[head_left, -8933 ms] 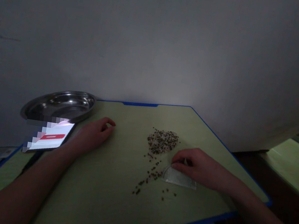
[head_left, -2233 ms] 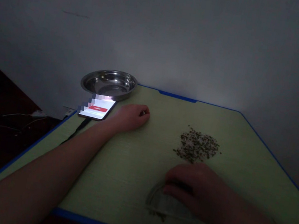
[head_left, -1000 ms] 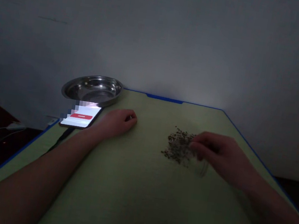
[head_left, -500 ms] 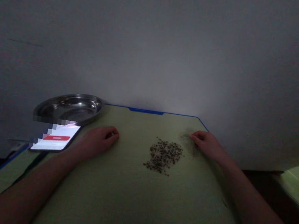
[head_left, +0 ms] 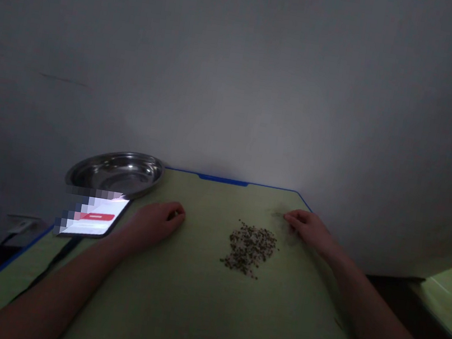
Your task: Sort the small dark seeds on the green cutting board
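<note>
My left hand (head_left: 159,220) rests on the table with its fingers curled in loosely; I see nothing in it. Over by the right edge, my right hand (head_left: 305,225) pinches a thin, see-through, mesh-like thing (head_left: 277,214) between thumb and fingertips. That thing is faint and smeared, so its kind is not clear. Between the hands, nearer the right one, lies a loose heap of small dark and pale grains (head_left: 250,248), like beans or seeds. A few grains lie scattered around the heap.
A shiny steel basin (head_left: 117,173) stands at the back left. In front of it a phone (head_left: 95,218) with a lit screen is propped up, beside my left forearm. The pale green table (head_left: 196,312) has a blue edge and meets a grey wall (head_left: 239,81).
The whole view has shifted a little, so everything sits lower and slightly rightward. The mesh-like thing at my right fingertips now shows narrower and fainter. My left hand stays in place.
</note>
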`<state>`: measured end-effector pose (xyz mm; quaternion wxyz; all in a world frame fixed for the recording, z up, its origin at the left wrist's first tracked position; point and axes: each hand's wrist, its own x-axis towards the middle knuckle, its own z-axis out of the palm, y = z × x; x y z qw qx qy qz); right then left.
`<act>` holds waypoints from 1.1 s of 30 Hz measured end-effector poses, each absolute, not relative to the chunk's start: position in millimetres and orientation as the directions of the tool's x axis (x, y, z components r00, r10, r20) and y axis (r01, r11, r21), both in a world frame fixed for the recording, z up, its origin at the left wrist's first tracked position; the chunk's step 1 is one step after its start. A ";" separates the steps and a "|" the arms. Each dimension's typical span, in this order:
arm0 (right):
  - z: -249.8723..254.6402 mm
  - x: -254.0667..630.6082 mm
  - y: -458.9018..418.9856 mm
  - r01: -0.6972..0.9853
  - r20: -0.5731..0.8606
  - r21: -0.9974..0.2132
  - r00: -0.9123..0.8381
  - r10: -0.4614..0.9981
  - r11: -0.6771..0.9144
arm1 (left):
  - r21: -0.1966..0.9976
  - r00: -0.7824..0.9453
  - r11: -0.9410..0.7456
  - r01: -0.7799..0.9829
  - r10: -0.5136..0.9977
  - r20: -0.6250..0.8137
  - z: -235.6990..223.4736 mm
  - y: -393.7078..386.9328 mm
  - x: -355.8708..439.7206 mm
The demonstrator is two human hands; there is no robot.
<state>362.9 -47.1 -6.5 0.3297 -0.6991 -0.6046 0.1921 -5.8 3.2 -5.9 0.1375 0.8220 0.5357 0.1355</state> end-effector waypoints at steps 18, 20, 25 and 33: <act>-5.2 303.6 -59.9 0.730 0.081 -0.682 0.019 0.997 0.041 | 0.381 0.408 -0.413 0.827 0.908 0.099 -5.8 -0.2 -6.2; -7.0 301.2 -59.9 0.727 0.073 -0.685 0.005 0.997 0.046 | 0.380 0.400 -0.405 0.832 0.911 0.096 -4.0 -1.6 -5.6; -6.4 290.5 -62.4 0.717 0.056 -0.694 -0.047 0.997 0.073 | 0.386 0.420 -0.425 0.819 0.902 0.102 -7.6 1.5 -7.5; -4.3 272.4 -68.7 0.713 0.054 -0.687 -0.145 0.988 0.142 | 0.383 0.423 -0.427 0.819 0.901 0.100 -6.8 1.6 -7.3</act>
